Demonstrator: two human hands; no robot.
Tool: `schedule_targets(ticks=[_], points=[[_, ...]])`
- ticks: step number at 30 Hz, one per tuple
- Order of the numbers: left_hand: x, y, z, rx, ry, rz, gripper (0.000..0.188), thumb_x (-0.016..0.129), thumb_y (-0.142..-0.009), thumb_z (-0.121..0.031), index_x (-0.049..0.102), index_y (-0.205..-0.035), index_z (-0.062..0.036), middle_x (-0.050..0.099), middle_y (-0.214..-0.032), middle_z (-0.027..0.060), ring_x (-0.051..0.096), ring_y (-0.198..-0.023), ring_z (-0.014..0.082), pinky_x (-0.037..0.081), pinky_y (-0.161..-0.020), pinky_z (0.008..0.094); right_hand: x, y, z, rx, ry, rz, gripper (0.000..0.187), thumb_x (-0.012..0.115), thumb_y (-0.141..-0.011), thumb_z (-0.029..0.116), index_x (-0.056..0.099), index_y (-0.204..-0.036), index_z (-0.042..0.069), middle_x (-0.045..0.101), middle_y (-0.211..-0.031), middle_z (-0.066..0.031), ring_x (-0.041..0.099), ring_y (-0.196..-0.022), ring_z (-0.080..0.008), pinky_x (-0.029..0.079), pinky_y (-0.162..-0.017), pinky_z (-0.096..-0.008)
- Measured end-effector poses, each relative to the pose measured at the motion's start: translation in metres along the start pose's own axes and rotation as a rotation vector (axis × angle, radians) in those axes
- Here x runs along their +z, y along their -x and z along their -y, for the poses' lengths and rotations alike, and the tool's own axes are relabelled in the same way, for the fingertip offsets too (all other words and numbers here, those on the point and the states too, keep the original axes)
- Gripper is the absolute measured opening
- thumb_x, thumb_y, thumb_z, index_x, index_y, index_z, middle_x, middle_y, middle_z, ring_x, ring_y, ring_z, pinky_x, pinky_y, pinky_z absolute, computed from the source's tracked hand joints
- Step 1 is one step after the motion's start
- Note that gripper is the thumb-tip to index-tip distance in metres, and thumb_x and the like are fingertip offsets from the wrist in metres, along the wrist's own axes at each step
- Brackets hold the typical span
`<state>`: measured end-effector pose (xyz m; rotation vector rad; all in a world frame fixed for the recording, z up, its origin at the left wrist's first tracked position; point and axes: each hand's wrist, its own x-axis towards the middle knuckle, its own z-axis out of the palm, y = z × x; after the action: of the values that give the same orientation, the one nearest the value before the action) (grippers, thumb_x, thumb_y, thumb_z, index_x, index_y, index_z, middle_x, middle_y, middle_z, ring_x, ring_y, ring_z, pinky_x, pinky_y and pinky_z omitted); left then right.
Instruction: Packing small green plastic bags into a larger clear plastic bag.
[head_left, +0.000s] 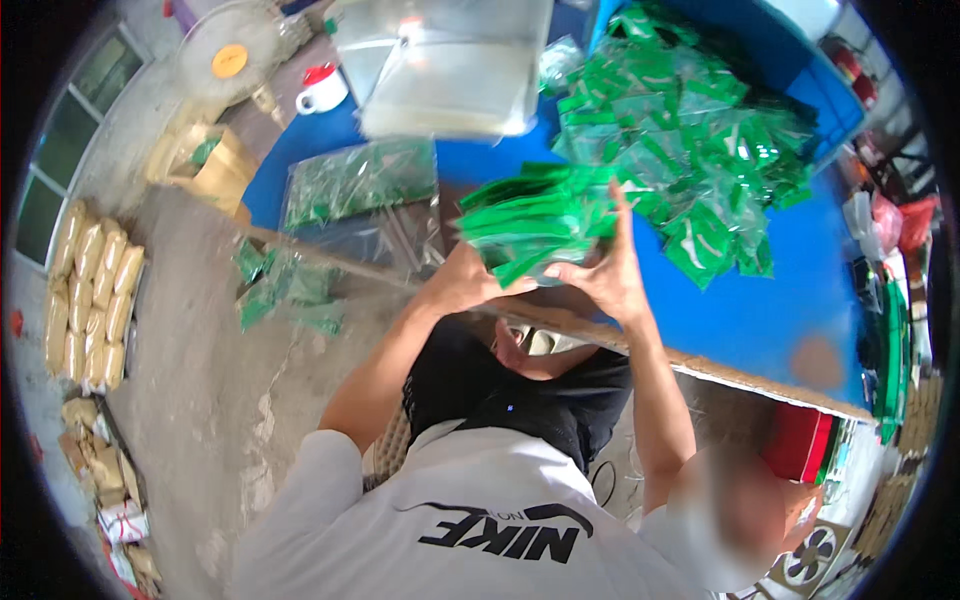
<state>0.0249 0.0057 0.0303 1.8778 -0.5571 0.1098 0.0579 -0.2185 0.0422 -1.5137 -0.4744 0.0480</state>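
While the left hand (462, 283) and right hand (615, 280) clamp a stack (530, 215) from its two sides, at the near edge of the table (745, 325), blue surface stretches along the table's right part between that brown, rough-looking edge and a heap (690, 150) of green packets at its far right. A clear bag (365, 185) takes up the table's left part, and a translucent bin (455, 75) its far side. Bright green and glossy, the stack shows thin, flat layers, unevenly fanned, corners jutting out.

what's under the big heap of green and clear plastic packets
Blue tabletop shows along the near edge of the packet heap; what lies directly beneath is covered.
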Motion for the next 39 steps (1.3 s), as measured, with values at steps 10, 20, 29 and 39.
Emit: schedule_targets(ticks=[10, 20, 29, 39], points=[[0.032, -0.022, 0.038, -0.276, 0.754, -0.109, 0.110, 0.088, -0.074, -0.011, 0.014, -0.155, -0.0057, 0.042, -0.147, 0.0165, 0.045, -0.134, 0.0249, 0.036, -0.114, 0.0404, -0.016, 0.007, -0.043, -0.069, 0.455, 0.018, 0.109, 0.092, -0.066, 0.027, 0.024, -0.147, 0.001, 0.052, -0.132, -0.0247, 0.052, -0.126, -0.0400, 0.043, -0.107, -0.0445], [0.024, -0.028, 0.044, -0.013, 0.518, -0.158, 0.123, 0.089, -0.070, -0.009, 0.005, -0.159, -0.0154, 0.028, -0.157, 0.0162, 0.034, -0.142, 0.0262, 0.034, -0.116, 0.0437, -0.010, -0.007, -0.034, -0.014, 0.444, 0.132, 0.109, 0.093, -0.066, 0.031, 0.026, -0.146, 0.002, 0.048, -0.135, -0.0220, 0.046, -0.131, -0.0377, 0.039, -0.109, -0.0450], [0.033, -0.019, 0.044, -0.106, 0.598, -0.167, 0.119, 0.087, -0.073, -0.005, 0.004, -0.157, -0.0078, 0.038, -0.149, 0.0113, 0.039, -0.138, 0.0225, 0.036, -0.114, 0.0393, -0.009, -0.005, -0.035, 0.082, 0.337, 0.156, 0.095, 0.090, -0.067, 0.028, 0.033, -0.138, 0.002, 0.051, -0.131, -0.0274, 0.049, -0.126, -0.0440, 0.041, -0.104, -0.0475], [0.019, -0.016, 0.057, -0.054, 0.307, -0.019, 0.084, 0.089, -0.071, -0.003, 0.043, -0.141, -0.0028, 0.056, -0.131, 0.0084, 0.052, -0.124, 0.0198, 0.045, -0.105, 0.0372, -0.004, 0.004, -0.048, 0.029, 0.666, 0.133, 0.094, 0.089, -0.064, 0.038, 0.039, -0.133, -0.002, 0.052, -0.124, -0.0271, 0.047, -0.124, -0.0456, 0.039, -0.105, -0.0497]])
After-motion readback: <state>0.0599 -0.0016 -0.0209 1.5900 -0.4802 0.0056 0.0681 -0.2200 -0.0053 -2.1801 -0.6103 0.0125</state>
